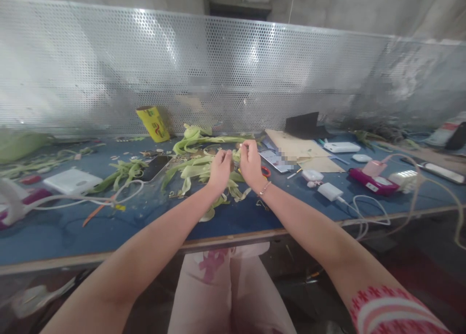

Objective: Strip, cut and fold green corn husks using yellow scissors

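Observation:
Both my hands are over the blue worktable, close together with their fingers curled in. My left hand (220, 170) is closed at the edge of a pile of pale green leafy strips (192, 171). Just to its right, my right hand (251, 165) is pinched, with a bracelet at the wrist. A small pale green leafy piece (235, 156) shows between the two hands, and the fingers of both seem to be on it. Its far end is hidden by the fingers. More long curled strips lie behind the hands. A red ring-shaped handle (266, 171) lies beside my right hand.
A yellow printed cup (153, 124) leans near the perforated metal screen (233, 76). Left lie a dark phone (157, 168) and a white box (73, 181). Right are cardboard sheets (296, 145), another phone (277, 161), a white charger (330, 192) with cable and a magenta device (374, 182).

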`<act>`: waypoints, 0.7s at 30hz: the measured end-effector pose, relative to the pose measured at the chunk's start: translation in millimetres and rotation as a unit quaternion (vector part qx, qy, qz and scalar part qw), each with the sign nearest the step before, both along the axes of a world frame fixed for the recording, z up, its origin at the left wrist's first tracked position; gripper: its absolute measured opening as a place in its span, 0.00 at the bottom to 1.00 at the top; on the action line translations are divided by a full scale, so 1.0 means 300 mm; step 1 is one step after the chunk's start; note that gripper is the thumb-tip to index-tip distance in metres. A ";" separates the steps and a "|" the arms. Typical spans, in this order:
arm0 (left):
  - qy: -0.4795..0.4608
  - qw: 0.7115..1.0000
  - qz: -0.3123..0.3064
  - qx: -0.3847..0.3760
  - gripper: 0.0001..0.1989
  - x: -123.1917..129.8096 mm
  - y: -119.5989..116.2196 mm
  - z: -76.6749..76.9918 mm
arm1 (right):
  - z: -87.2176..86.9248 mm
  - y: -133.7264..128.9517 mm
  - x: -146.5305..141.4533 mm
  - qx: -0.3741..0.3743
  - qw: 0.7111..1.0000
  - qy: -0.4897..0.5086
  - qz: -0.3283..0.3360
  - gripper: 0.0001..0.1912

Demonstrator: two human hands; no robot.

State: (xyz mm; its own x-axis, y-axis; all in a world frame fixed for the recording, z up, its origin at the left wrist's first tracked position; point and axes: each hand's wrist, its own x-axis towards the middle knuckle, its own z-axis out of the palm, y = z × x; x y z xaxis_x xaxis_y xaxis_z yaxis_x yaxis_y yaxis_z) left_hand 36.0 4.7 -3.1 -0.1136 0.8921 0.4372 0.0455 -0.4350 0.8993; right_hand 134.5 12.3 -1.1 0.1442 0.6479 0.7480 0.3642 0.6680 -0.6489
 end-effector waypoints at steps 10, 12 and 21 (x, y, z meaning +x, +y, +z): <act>0.107 0.985 0.092 0.102 0.08 -0.028 -0.015 0.010 | 0.004 -0.013 -0.012 -0.009 1.000 -0.005 0.028 0.07; 0.122 0.980 0.104 0.115 0.07 -0.032 -0.015 0.015 | 0.006 -0.017 -0.013 -0.009 0.999 -0.003 0.034 0.08; 0.153 0.975 0.088 0.138 0.07 -0.050 -0.009 0.033 | 0.016 -0.012 -0.013 -0.047 0.996 0.069 0.039 0.08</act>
State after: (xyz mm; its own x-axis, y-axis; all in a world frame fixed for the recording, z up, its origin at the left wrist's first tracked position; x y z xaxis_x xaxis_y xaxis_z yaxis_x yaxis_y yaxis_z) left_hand 20.9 2.0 6.6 -0.0802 0.7145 0.6950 0.3892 -0.6195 0.6817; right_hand 130.7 8.6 3.7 0.1887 0.7271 0.6601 0.2165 0.6249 -0.7501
